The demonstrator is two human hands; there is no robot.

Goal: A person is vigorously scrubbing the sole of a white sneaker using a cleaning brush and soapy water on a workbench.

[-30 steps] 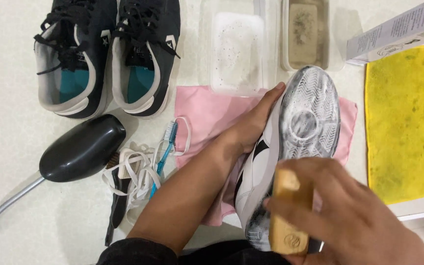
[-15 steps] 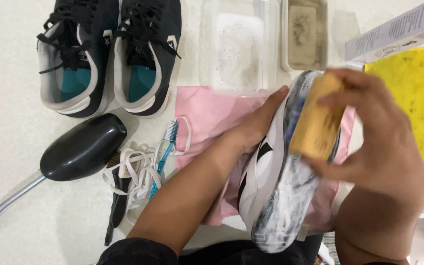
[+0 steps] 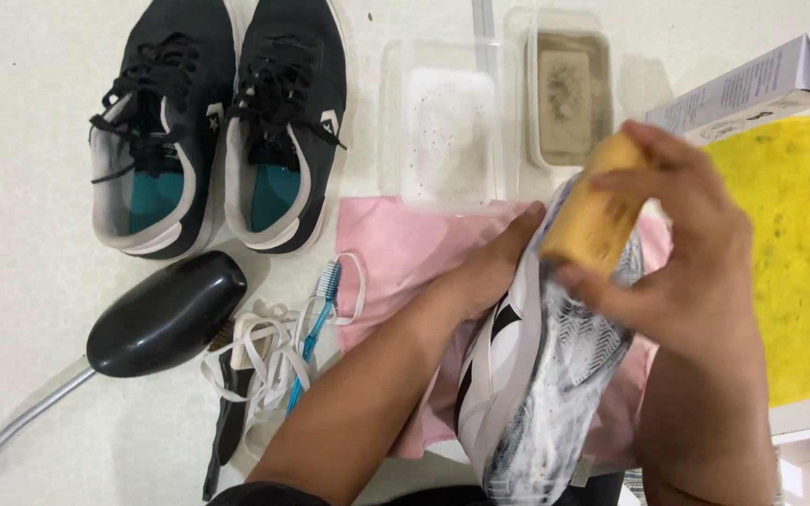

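Observation:
My left hand (image 3: 489,267) grips the side of a white and black sneaker (image 3: 541,375) held sole up over a pink cloth (image 3: 396,253). The grey patterned sole is covered in soapy foam. My right hand (image 3: 677,253) holds a wooden-backed brush (image 3: 592,220) against the toe end of the sole.
A pair of black sneakers (image 3: 213,126) lies at the top left. Behind the cloth stand two clear tubs, one with foamy water (image 3: 447,126), one with murky water (image 3: 569,94). A black shoe tree (image 3: 161,314), white laces (image 3: 255,361), a blue toothbrush (image 3: 316,323), a yellow cloth (image 3: 799,253) and a box (image 3: 752,89) lie around.
My right hand has carried the brush along the sole from the heel end up to the toe end. The left hand has kept its hold on the sneaker.

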